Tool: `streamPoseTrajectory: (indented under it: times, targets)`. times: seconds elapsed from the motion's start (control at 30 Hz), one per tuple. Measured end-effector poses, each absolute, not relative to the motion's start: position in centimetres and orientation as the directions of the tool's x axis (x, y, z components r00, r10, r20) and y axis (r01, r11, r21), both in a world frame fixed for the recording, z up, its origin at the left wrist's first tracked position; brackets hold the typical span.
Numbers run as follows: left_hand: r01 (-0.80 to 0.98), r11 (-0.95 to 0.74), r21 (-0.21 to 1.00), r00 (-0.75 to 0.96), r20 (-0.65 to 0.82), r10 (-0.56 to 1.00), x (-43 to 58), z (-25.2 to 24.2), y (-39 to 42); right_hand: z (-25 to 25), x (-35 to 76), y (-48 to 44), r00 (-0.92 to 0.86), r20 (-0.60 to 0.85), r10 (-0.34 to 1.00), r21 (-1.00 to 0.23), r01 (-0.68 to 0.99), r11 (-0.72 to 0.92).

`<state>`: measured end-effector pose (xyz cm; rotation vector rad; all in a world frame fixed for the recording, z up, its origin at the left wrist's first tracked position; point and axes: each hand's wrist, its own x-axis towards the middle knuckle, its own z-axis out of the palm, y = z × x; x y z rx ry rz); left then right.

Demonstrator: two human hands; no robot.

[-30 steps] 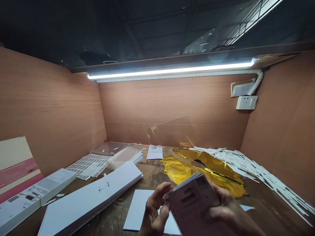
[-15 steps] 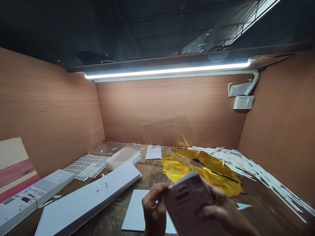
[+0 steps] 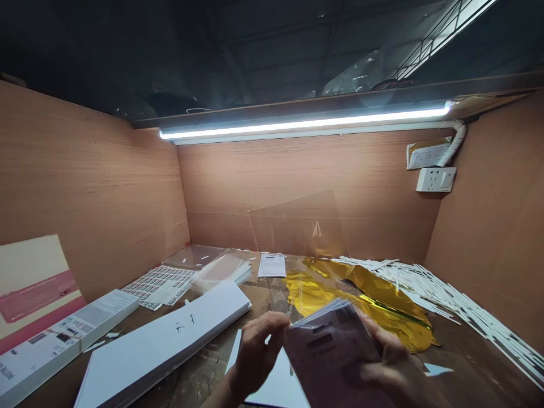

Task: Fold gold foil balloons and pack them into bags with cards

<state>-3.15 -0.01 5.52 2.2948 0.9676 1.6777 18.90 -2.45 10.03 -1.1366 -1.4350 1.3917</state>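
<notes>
In the head view my right hand [image 3: 389,357] is wrapped round the right side of a dark pack of thin sheets [image 3: 327,351], tilted, with pale layered edges along its top. My left hand [image 3: 261,345] has thumb and forefinger pinched at the pack's upper left corner, on what looks like clear plastic film. A large clear plastic film [image 3: 293,224] rises behind the pack in front of the back wall; whether it is a bag I cannot tell. Under my hands lies a white board [image 3: 276,382], partly hidden.
Crumpled gold foil [image 3: 314,292] lies beyond my hands, with many white strips [image 3: 459,311] to its right. On the left are a long white stack [image 3: 170,340], a banded box-like stack [image 3: 68,334], label sheets [image 3: 164,283] and clear sleeves [image 3: 221,269]. A printed card [image 3: 272,265] lies behind.
The view has swung slightly left, so the background sits further right. My left hand has opened out a little at the pack's corner and its forearm shows more. My right hand keeps its hold.
</notes>
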Motion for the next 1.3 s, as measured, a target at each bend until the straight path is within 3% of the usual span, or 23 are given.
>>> streamPoseTrajectory:
  times: [0.1,0.23,0.43,0.63,0.83,1.0,1.3]
  targets:
    - [0.406,-0.752,0.519,0.151,0.774,0.615,-3.5,5.0,-0.1,10.0,18.7,-2.3,-0.261,-0.021,0.965,-0.998,0.071,-0.003]
    - [0.333,-0.735,0.591,0.291,0.677,0.676,-4.5,5.2,-0.5,9.6,19.3,-1.8,-0.313,-0.009,0.950,-0.997,0.079,0.017]
    - [0.250,-0.676,0.694,0.487,0.513,0.707,-5.5,6.2,-1.0,8.5,19.8,-1.1,-0.418,-0.028,0.908,-0.993,-0.090,-0.072]
    - [0.428,-0.707,0.563,0.250,0.678,0.691,-4.1,4.5,0.1,9.1,19.2,-1.5,-0.424,-0.042,0.905,-0.988,-0.117,-0.101]
    - [0.320,-0.634,0.704,0.014,0.666,0.746,-2.2,3.0,0.5,8.9,20.0,-1.3,-0.361,-0.030,0.932,-0.997,-0.049,-0.051]
    - [0.159,-0.609,0.777,-0.025,0.620,0.784,-1.4,3.5,0.3,8.3,21.0,-0.6,-0.288,0.020,0.958,-0.998,0.046,0.034]
    - [0.183,-0.617,0.765,-0.016,0.630,0.776,-0.9,3.4,0.5,8.3,20.7,-0.8,-0.302,0.015,0.953,-1.000,-0.004,0.015]
